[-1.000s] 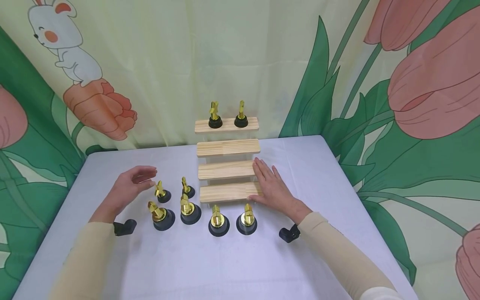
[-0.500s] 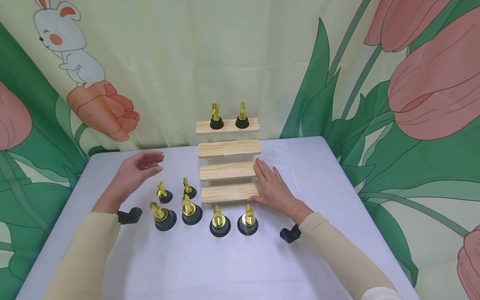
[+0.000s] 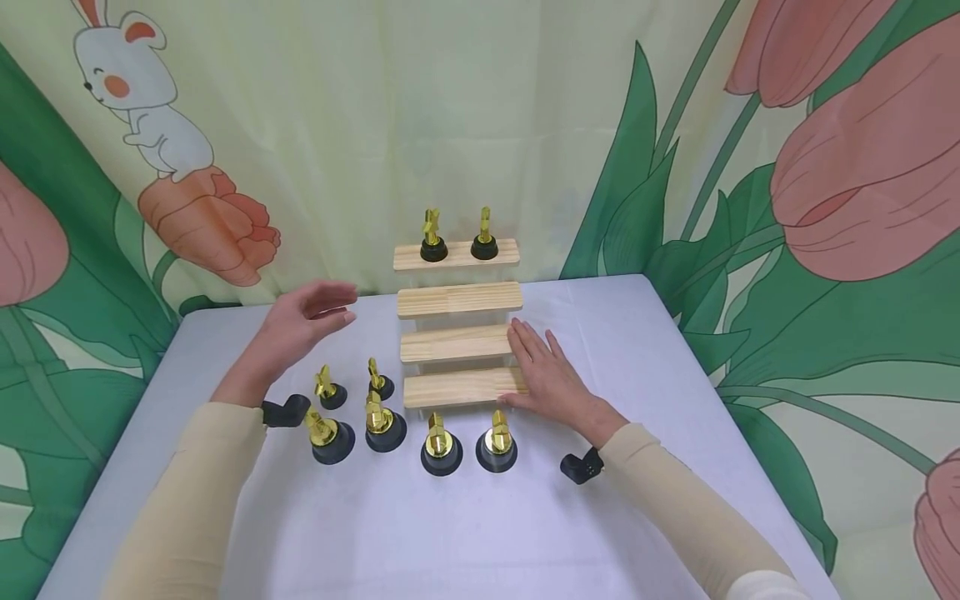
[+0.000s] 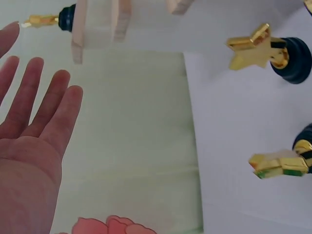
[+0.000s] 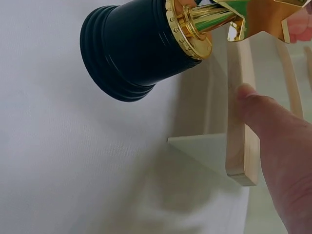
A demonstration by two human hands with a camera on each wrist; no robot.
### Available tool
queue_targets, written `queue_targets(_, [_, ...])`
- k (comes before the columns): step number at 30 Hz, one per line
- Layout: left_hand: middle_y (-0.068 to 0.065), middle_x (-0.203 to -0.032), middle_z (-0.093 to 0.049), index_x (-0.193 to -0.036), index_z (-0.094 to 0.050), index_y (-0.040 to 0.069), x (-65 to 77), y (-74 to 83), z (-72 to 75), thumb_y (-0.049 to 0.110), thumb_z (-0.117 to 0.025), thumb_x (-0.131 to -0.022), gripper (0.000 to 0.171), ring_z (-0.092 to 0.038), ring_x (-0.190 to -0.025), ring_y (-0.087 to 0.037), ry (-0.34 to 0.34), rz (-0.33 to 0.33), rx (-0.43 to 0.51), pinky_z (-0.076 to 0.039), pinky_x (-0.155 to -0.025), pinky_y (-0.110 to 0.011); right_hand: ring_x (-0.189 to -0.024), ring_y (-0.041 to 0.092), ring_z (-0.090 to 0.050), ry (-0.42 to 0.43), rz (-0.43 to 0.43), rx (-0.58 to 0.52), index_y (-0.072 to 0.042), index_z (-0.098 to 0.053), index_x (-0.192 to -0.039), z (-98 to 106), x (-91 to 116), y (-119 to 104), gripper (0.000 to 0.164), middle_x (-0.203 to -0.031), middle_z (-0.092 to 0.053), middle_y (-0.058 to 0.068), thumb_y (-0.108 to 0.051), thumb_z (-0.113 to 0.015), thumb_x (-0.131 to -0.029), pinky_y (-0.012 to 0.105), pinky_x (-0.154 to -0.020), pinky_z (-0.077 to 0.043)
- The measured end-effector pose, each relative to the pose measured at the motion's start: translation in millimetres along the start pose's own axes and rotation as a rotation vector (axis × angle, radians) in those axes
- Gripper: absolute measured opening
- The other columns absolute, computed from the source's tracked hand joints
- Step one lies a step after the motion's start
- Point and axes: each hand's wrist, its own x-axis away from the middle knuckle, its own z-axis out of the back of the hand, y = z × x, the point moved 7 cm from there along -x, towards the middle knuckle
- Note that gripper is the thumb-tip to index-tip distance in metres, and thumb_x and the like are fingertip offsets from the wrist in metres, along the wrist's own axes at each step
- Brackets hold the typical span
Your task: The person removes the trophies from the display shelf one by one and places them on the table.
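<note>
My left hand (image 3: pixel 296 329) hovers left of a wooden stepped display rack (image 3: pixel 459 301), with its fingers extended and nothing in its grasp. In the left wrist view the fingers (image 4: pixel 51 102) are spread. My right hand (image 3: pixel 553 379) rests along the rack's right side, its fingertips on one step and its thumb on the lowest. In the right wrist view that thumb (image 5: pixel 268 109) touches the board's edge. On the top step stand two small gold trophies with black bases, a left one (image 3: pixel 432 248) and a right one (image 3: pixel 484 247).
Two more small star trophies, one (image 3: pixel 330 393) and another (image 3: pixel 381 385), stand on the white-covered table (image 3: pixel 420 542) left of the rack. Several larger trophies (image 3: pixel 441 454) stand nearer, before and left of it. A printed curtain (image 3: pixel 337 167) hangs behind the table.
My left hand has moved right and away from me, past the small trophies toward the rack. The right hand has stayed at the rack. No trophy has changed place.
</note>
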Motion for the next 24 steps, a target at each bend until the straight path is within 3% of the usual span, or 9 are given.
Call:
queue_targets(9, [-0.006,-0.139,-0.057,-0.139,-0.053,0.018,-17.5,26.7,-15.1,0.030,-0.068,-0.094,0.049,-0.055,-0.130,-0.027,-0.015,-0.051,0.050,-0.047,-0.109,-0.050,-0.155,0.031,-0.010,0.003,0.011,0.045,0.001,-0.011,-0.157,-1.9,0.4,-1.5,0.123,-0.167,-0.008,0.018,-0.062,-0.078,-0.074,0.053,-0.127,-0.009])
queue_targets(16, [-0.004,-0.137,-0.059,-0.137,-0.054,0.018,-32.1,48.6,-29.2,0.026,-0.069,-0.094,0.047,-0.057,-0.128,-0.023,-0.037,-0.118,0.087,-0.048,-0.109,-0.045,-0.154,0.033,-0.013,0.011,0.003,0.089,0.001,-0.014,-0.157,-5.7,2.7,-5.1,0.121,-0.166,-0.012,0.018,-0.062,-0.077,-0.075,0.053,-0.127,-0.010])
queue_targets(24, [-0.008,-0.137,-0.059,-0.138,-0.054,0.014,-42.9,61.9,-31.4,0.023,-0.068,-0.095,0.046,-0.057,-0.128,-0.026,-0.020,-0.156,0.103,-0.048,-0.108,-0.047,-0.154,0.033,-0.013,0.030,0.024,0.087,0.001,-0.015,-0.157,-8.2,2.0,-7.1,0.118,-0.166,-0.012,0.018,-0.062,-0.075,-0.077,0.053,-0.126,-0.012])
